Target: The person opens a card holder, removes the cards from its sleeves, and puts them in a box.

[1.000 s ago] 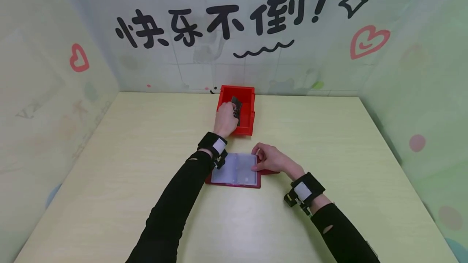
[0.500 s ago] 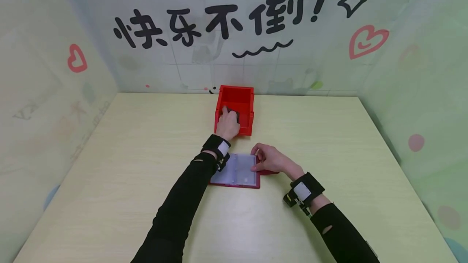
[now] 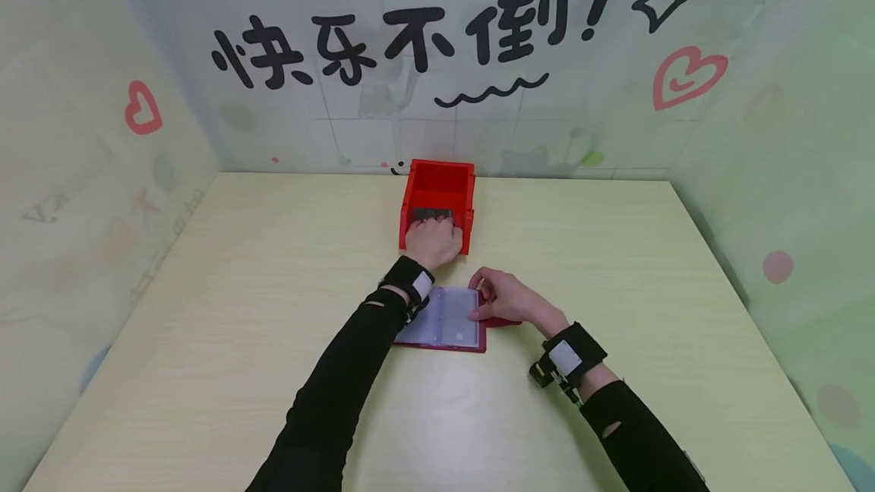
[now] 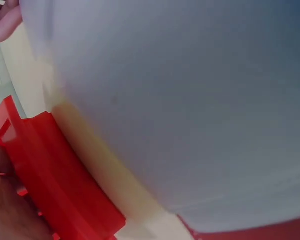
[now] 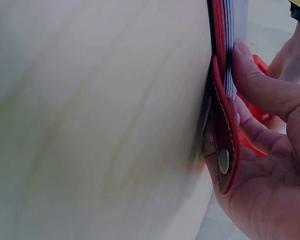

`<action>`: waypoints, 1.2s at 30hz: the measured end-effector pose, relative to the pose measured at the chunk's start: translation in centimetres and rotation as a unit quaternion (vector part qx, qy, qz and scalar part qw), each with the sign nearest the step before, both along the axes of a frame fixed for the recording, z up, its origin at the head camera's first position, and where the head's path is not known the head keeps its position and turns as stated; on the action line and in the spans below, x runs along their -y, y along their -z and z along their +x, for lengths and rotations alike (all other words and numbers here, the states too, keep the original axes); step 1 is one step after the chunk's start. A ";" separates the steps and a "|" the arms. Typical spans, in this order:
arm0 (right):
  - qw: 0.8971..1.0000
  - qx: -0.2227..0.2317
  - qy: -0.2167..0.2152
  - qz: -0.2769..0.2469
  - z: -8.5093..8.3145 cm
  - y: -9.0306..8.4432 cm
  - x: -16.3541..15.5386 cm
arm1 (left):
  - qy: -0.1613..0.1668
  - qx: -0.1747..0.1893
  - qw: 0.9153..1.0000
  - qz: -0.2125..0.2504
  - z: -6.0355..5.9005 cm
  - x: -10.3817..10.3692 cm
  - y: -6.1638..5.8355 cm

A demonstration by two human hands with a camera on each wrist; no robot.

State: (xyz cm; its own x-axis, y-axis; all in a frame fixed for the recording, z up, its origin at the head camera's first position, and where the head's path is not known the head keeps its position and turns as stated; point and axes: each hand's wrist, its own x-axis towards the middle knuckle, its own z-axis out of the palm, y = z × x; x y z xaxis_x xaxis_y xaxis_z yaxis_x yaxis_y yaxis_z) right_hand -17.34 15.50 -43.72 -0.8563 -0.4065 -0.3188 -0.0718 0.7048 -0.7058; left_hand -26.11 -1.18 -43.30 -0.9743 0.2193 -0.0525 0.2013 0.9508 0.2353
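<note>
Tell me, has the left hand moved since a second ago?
Yes. The left hand pulled back toward the person, from inside the red plastic bin to its near wall, gripping a dark card.

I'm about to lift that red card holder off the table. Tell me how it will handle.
The red card holder lies open with clear sleeves showing, so it will probably flop at the spine. Its stitched snap tab looks soft, likely bending under the right hand. Thin and flat, it probably weighs little and slides easily on the smooth table.

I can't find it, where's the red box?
In the head view the red box sits on the table at the far middle, near the back wall. The left hand reaches into it, and the open card holder lies just in front.
</note>
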 end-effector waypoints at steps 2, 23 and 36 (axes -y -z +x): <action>1.000 0.000 0.000 0.001 0.0 -0.1 0.0 | 0.005 0.010 1.000 -0.009 0.0 0.0 -0.2; 1.000 0.006 0.005 0.002 0.0 0.0 0.2 | 0.035 -0.014 0.999 -0.018 0.6 1.1 -0.4; 1.000 -0.004 0.010 0.005 0.1 0.2 0.1 | 0.120 -0.012 0.980 0.159 6.6 3.5 -2.4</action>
State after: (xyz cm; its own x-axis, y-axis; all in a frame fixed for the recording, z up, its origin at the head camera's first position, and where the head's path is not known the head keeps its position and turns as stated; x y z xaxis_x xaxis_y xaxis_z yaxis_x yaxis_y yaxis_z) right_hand -17.21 15.36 -43.87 -0.8671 -0.3854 -0.3157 -0.0628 0.7132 -0.6981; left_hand -19.48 -4.68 -40.93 -0.8927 0.4439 0.0770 0.4190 0.7551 0.5043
